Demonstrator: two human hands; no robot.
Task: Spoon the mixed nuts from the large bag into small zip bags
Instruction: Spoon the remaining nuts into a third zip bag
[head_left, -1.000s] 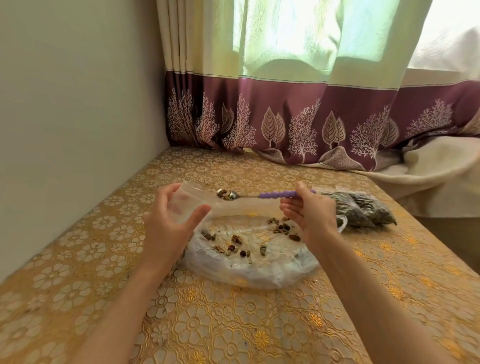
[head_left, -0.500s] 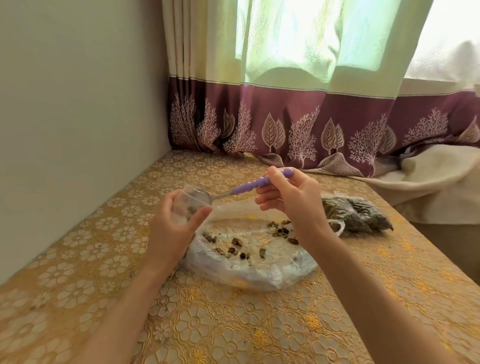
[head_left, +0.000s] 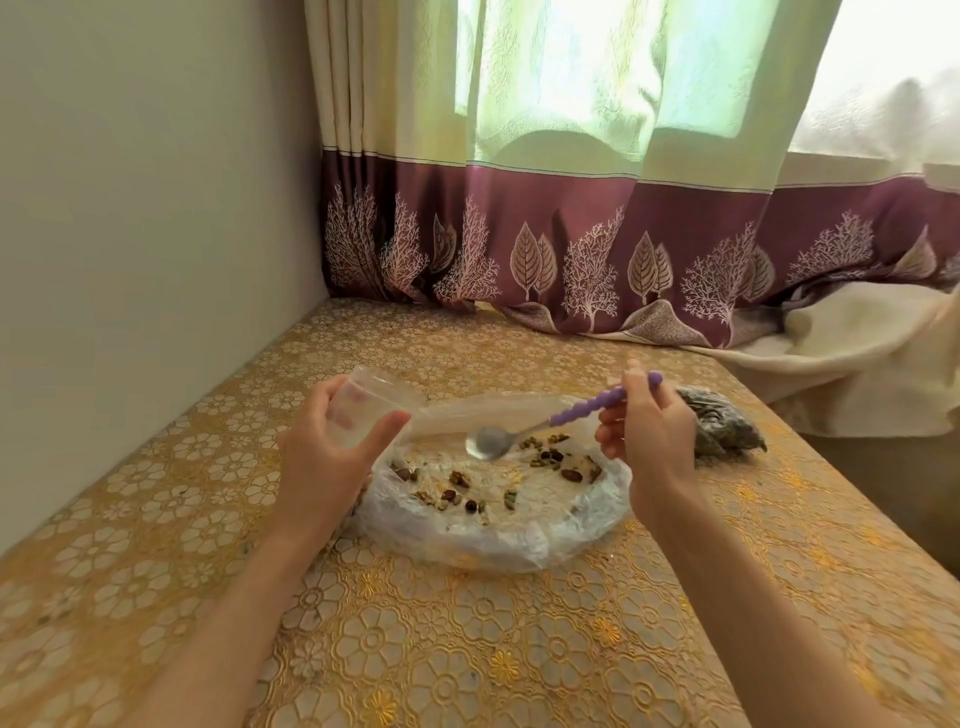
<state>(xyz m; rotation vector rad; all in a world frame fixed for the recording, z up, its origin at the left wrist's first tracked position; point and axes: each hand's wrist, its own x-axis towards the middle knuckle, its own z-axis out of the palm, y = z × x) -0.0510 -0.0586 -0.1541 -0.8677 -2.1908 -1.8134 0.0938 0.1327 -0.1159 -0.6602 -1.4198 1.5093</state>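
A large clear plastic bag (head_left: 498, 535) lies open on the table, with scattered mixed nuts (head_left: 457, 491) on its inside. My left hand (head_left: 327, 457) grips a small clear zip bag (head_left: 363, 410), held upright with its mouth open, at the big bag's left edge. My right hand (head_left: 644, 431) pinches the purple beaded handle of a metal spoon (head_left: 524, 434). The spoon's bowl looks empty and hovers low over the nuts in the large bag.
Filled small bags of nuts (head_left: 722, 421) lie on the table just right of my right hand. The gold floral tablecloth (head_left: 467, 649) covers the table. A wall stands at the left, a purple-bordered curtain (head_left: 571, 249) behind, and a cream blanket (head_left: 857, 353) at the far right.
The spoon carried nuts to the small bag's mouth and tipped them in. Now it has swung back right and down over the large bag, its bowl empty.
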